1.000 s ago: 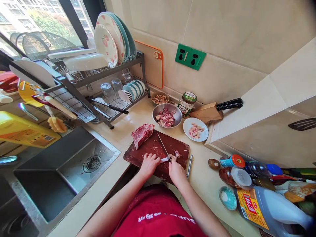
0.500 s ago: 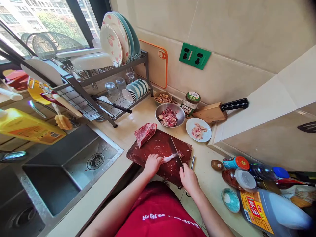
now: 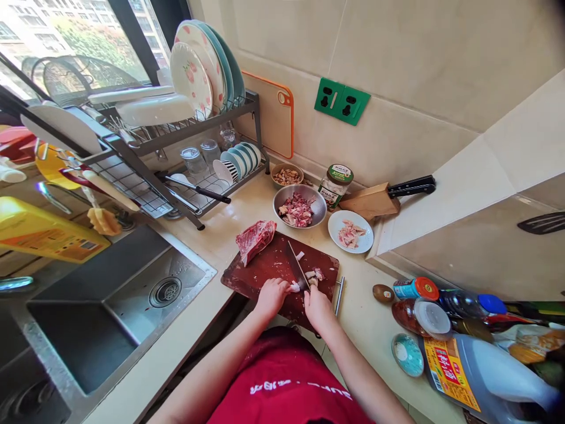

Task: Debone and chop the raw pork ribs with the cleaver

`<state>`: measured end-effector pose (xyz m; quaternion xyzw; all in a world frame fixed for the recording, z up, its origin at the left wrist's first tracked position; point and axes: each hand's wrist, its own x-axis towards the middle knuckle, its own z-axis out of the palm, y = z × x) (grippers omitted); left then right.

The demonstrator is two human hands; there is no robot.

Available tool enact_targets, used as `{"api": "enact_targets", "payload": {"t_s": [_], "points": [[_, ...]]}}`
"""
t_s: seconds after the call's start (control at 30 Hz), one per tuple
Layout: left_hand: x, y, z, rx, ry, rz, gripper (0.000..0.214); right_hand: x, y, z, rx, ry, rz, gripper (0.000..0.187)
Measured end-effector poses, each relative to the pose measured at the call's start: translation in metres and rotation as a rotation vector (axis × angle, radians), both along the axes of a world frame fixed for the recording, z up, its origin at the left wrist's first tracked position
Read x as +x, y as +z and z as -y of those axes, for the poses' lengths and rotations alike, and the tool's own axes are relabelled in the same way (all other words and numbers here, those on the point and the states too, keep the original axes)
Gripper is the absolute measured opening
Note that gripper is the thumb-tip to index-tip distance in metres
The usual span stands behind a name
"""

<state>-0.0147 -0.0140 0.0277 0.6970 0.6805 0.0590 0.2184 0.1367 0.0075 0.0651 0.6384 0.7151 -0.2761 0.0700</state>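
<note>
My right hand (image 3: pixel 318 307) is closed round the handle of a knife (image 3: pixel 296 266), whose blade points away across a dark red cutting board (image 3: pixel 269 272). My left hand (image 3: pixel 271 296) pinches a pale strip of meat (image 3: pixel 295 287) right beside the blade. A few cut pale pieces (image 3: pixel 312 274) lie just right of the knife. A large raw red chunk of meat (image 3: pixel 255 238) rests on the board's far left corner.
Behind the board stand a steel bowl of cut meat (image 3: pixel 298 208), a white plate of pale trimmings (image 3: pixel 350 233), a small bowl of nuts (image 3: pixel 286 175), a jar (image 3: pixel 335 184) and a knife block (image 3: pixel 373 201). A sink (image 3: pixel 110 306) lies left, a dish rack (image 3: pixel 176 147) behind it, bottles (image 3: pixel 459 330) at right.
The knife swung right and back, then returned to the strip by my left hand. More cut pale pieces now lie on the board right of the blade.
</note>
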Motion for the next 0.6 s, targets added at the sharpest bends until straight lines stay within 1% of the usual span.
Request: {"api": "enact_targets", "payload": {"t_s": [0.07,0.13,0.17,0.23,0.3,0.33,0.37,0.43,0.53,0.57,0.6], "points": [[-0.007,0.001,-0.001,0.011,0.041,0.057,0.025,0.000,-0.003,0.004,0.007,-0.014,-0.006,0.025],[-0.014,0.003,-0.001,0.063,0.065,0.136,0.028,0.000,-0.004,0.008,0.013,-0.035,-0.023,0.025],[-0.017,0.004,0.000,0.099,0.055,0.177,0.029,0.000,-0.004,0.010,0.017,-0.046,-0.035,0.025],[-0.022,0.005,0.006,0.158,-0.009,0.249,0.028,0.003,-0.005,0.013,0.029,-0.069,-0.069,0.025],[-0.025,0.003,0.015,0.188,-0.073,0.303,0.024,0.009,-0.008,0.016,0.045,-0.083,-0.125,0.026],[-0.025,0.001,0.021,0.195,-0.081,0.324,0.023,0.014,-0.009,0.018,0.052,-0.086,-0.156,0.027],[-0.026,-0.001,0.026,0.201,-0.064,0.337,0.022,0.020,-0.011,0.020,0.057,-0.086,-0.179,0.029],[-0.028,-0.006,0.035,0.217,0.032,0.339,0.023,0.034,-0.014,0.026,0.042,-0.123,-0.256,0.036],[-0.030,-0.008,0.039,0.230,0.179,0.299,0.022,0.058,-0.017,0.037,-0.029,-0.298,-0.467,0.043],[-0.031,-0.007,0.038,0.225,0.197,0.279,0.021,0.065,-0.016,0.040,-0.048,-0.352,-0.527,0.043],[-0.031,-0.005,0.036,0.210,0.196,0.255,0.020,0.072,-0.016,0.044,-0.058,-0.378,-0.558,0.042]]}}
